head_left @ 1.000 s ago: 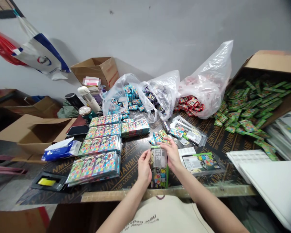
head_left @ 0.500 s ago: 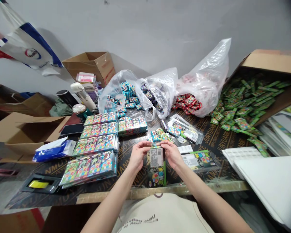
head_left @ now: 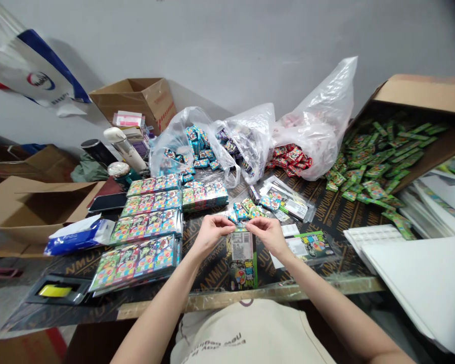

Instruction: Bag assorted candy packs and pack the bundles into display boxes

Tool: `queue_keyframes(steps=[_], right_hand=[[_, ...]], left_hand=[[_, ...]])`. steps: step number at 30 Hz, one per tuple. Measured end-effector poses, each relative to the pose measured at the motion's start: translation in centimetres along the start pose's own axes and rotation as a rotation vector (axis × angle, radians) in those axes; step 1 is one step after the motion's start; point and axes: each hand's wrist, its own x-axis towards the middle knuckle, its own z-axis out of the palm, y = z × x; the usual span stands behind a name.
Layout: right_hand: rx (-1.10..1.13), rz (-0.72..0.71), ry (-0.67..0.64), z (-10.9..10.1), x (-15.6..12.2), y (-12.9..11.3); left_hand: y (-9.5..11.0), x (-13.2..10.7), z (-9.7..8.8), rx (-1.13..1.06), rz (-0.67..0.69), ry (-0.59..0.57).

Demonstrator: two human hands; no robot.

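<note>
A flat black-and-green printed packet (head_left: 242, 270), apparently in a clear plastic sleeve, lies upright before me near the table's front edge. At its top edge my left hand (head_left: 213, 233) pinches the left corner, fingertips closed. My right hand (head_left: 270, 235) pinches the same edge at the right corner. Just beyond my fingertips lie several small blue and green candy-like packs (head_left: 250, 206). A similar printed packet (head_left: 313, 245) rests flat to the right of my right hand. Past it, more clear sleeves with printed cards (head_left: 290, 199) overlap in a loose pile.
Filled multicoloured packets (head_left: 140, 226) stand in stacked rows at left. Clear plastic bags (head_left: 250, 136) spill blue, purple and red packs at the back. A tipped carton (head_left: 420, 96) pours out green packs at right, beside white sheets (head_left: 417, 283). A phone (head_left: 108, 202) lies at left.
The whole view has shifted slightly. My hands stay at the packet's top edge, with the fingertips of both now pinched flatter along it.
</note>
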Motion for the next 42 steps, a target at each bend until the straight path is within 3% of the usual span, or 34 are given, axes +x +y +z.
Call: queue_keyframes(steps=[5, 10, 12, 16, 20, 25, 30, 35, 39, 42], right_hand=[[-0.062, -0.038, -0.055, -0.6, -0.4, -0.6], [-0.197, -0.228, -0.166, -1.9, -1.8, -0.3], [-0.316, -0.262, -0.144, -3.8, -1.5, 0.6], [-0.818, -0.168, 0.144, -9.5, 0.4, 3.7], [-0.982, -0.106, 0.071, -13.0, 1.9, 6.6], [-1.074, -0.101, -0.018, -12.0, 1.8, 8.0], [-1.111, -0.125, -0.067, -10.9, 1.0, 8.0], [-1.079, -0.104, -0.102, -11.2, 0.5, 7.5], [-1.026, -0.107, -0.090, -10.7, 0.9, 4.5], [-0.799, -0.137, -0.092, -8.5, 1.2, 0.3]], left_hand=[[0.3, -0.9, 0.3, 0.334, 0.308, -0.029], [-0.4, -1.9, 0.4, 0.547, 0.597, -0.068], [-0.6, -1.9, 0.4, 0.603, 0.626, -0.066], [-0.6, -2.0, 0.3, 0.709, 0.589, -0.076], [-0.4, -2.3, 0.6, 0.802, 0.577, -0.089], [-0.2, -2.2, 0.8, 0.820, 0.558, -0.105], [-0.3, -2.2, 1.1, 0.752, 0.498, -0.077], [0.0, -2.5, 1.6, 0.637, 0.431, -0.026], [-0.1, -2.5, 1.7, 0.604, 0.402, 0.000], [-0.3, -2.5, 1.6, 0.575, 0.399, 0.033]])
